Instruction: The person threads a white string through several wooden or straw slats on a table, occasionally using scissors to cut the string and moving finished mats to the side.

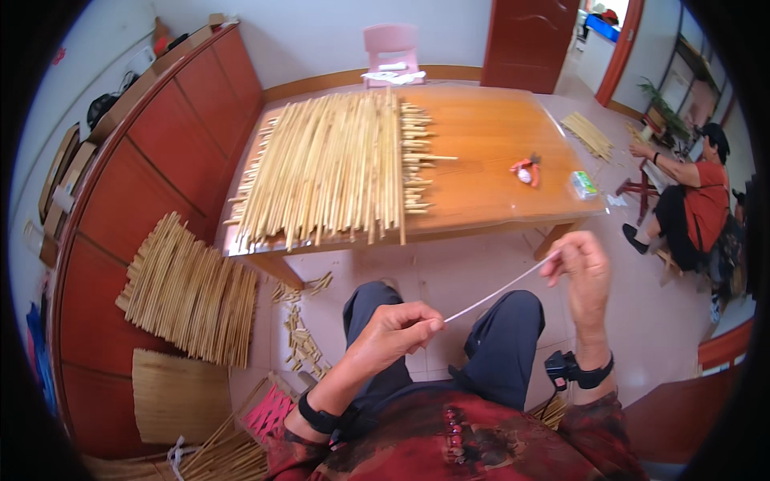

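A thin white string point(502, 289) runs taut between my two hands, above my knees. My left hand point(399, 327) pinches its lower end between thumb and fingers. Higher up and to the right, my right hand point(579, 264) grips the other end with bent fingers. Beyond my hands stands a wooden table point(473, 128). A mat of thin bamboo-like sticks point(321, 164) covers its left half, laid side by side over a crosswise layer. Orange-handled pliers point(535, 167) lie at the table's right, with a small white ball of string point(524, 175) against them.
A small green-and-white box point(584, 185) sits at the table's right corner. Stick panels point(192, 293) lean on the red cabinet point(104, 264) at left; short offcuts point(301, 341) litter the floor. A pink chair point(391, 44) stands behind the table. Another person point(706, 200) sits at right.
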`<state>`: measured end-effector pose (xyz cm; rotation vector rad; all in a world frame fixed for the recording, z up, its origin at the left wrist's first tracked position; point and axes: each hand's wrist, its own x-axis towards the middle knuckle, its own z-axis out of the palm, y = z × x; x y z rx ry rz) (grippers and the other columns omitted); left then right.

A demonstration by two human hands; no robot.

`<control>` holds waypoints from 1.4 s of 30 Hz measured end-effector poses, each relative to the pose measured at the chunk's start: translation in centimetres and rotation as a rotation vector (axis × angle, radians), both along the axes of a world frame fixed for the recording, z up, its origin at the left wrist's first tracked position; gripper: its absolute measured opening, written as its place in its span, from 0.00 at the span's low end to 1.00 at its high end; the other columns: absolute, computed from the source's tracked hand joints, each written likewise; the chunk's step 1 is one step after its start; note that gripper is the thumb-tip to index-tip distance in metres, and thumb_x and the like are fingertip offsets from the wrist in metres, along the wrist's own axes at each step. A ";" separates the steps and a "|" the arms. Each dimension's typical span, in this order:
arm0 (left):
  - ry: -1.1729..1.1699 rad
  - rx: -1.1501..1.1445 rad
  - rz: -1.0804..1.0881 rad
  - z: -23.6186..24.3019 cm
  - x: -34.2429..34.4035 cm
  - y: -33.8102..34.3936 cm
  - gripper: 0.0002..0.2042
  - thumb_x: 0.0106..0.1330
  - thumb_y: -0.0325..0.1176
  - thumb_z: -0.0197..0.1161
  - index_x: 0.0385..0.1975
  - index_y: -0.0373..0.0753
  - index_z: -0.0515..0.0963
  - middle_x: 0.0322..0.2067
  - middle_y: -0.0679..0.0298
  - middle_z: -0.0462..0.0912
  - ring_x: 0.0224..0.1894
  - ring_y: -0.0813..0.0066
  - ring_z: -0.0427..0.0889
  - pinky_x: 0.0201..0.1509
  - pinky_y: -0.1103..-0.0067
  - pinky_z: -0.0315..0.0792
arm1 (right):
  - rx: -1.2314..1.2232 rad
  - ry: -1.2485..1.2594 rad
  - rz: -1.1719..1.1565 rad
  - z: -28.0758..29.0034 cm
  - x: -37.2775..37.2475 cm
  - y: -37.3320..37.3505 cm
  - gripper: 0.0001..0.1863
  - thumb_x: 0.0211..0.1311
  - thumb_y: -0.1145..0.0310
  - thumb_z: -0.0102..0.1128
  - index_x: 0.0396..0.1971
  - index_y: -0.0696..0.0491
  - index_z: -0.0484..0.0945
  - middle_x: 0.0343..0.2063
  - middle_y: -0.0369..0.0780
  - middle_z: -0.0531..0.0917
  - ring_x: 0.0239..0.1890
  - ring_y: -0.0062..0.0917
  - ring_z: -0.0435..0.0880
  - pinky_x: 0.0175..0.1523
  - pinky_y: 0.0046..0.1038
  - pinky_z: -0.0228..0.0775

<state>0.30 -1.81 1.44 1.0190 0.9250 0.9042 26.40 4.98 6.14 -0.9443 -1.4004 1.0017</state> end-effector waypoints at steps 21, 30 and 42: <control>0.291 -0.180 -0.008 -3.8 -11.7 -5.4 0.09 0.56 0.36 0.59 0.29 0.37 0.76 0.19 0.73 0.74 0.22 0.88 0.71 0.21 0.90 0.61 | -0.115 0.865 0.025 -3.0 23.2 9.6 0.13 0.61 0.73 0.43 0.45 0.62 0.63 0.41 0.43 0.73 0.38 0.23 0.75 0.34 0.20 0.72; 0.458 -0.169 0.081 -6.5 -14.6 -7.3 0.06 0.57 0.33 0.57 0.26 0.37 0.76 0.17 0.73 0.73 0.18 0.89 0.69 0.20 0.89 0.63 | -0.178 0.789 -0.234 -6.8 30.9 9.7 0.11 0.59 0.74 0.47 0.39 0.63 0.66 0.41 0.47 0.74 0.43 0.29 0.75 0.43 0.24 0.74; 0.788 -0.317 0.092 -10.1 -16.9 -8.1 0.06 0.55 0.27 0.54 0.25 0.32 0.76 0.18 0.64 0.77 0.15 0.79 0.76 0.15 0.86 0.64 | -0.239 0.614 -0.423 -6.7 21.8 6.6 0.07 0.59 0.69 0.49 0.33 0.56 0.70 0.29 0.36 0.77 0.28 0.18 0.75 0.32 0.19 0.70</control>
